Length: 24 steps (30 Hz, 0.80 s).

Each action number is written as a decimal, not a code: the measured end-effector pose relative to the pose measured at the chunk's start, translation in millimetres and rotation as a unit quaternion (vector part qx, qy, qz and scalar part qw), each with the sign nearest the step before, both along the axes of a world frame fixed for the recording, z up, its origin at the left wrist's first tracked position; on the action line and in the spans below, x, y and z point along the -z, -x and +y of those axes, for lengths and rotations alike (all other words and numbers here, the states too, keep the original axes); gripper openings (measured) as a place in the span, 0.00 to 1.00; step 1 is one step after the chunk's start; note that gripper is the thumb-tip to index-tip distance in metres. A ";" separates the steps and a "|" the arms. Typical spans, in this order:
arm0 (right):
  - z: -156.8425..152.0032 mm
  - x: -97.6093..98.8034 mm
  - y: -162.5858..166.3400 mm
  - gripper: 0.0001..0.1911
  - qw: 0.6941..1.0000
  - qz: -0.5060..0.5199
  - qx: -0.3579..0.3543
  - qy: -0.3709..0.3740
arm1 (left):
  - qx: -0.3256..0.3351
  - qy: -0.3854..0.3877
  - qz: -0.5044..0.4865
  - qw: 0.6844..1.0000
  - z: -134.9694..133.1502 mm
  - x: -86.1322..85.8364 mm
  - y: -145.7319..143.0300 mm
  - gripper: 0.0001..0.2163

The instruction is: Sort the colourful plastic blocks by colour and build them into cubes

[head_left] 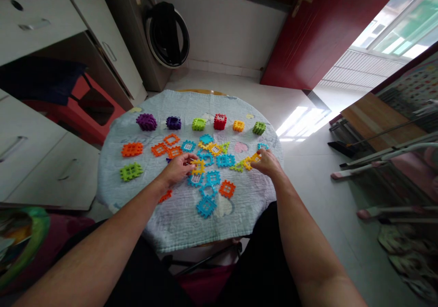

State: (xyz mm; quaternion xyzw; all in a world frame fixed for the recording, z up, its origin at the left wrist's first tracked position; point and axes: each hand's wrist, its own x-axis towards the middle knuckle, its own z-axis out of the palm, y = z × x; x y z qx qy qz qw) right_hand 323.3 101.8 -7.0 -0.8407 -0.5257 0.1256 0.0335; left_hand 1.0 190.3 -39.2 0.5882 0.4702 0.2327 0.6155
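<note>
My left hand is closed on a yellow building tile, an open square with notched edges, above a blue tile with a white window. Over on the right, my right hand pinches another yellow tile at its edge. Beside that one lie a second yellow tile and a light green triangle. Between the hands are several flat blue tiles, one of them a wide blue piece. Nearer to me sit an orange window tile and a blue tile.
Along the far side of the cloth-covered round table stand several tile stacks, among them a purple stack and a red block. Orange tiles and green tiles lie at the left. A washing machine stands beyond.
</note>
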 end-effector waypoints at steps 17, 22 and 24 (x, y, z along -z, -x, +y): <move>6.7 24.1 24.0 0.24 0.997 -0.024 -0.030 0.060 | 0.014 0.003 -0.022 1.000 2.4 9.3 1.3 0.19; 7.1 20.9 16.4 0.23 0.996 -0.034 0.010 0.083 | 0.017 0.006 -0.028 0.999 0.9 9.0 1.2 0.20; 6.5 21.4 12.6 0.24 0.994 -0.039 0.018 0.096 | 0.017 0.006 -0.030 0.999 0.6 8.9 0.8 0.20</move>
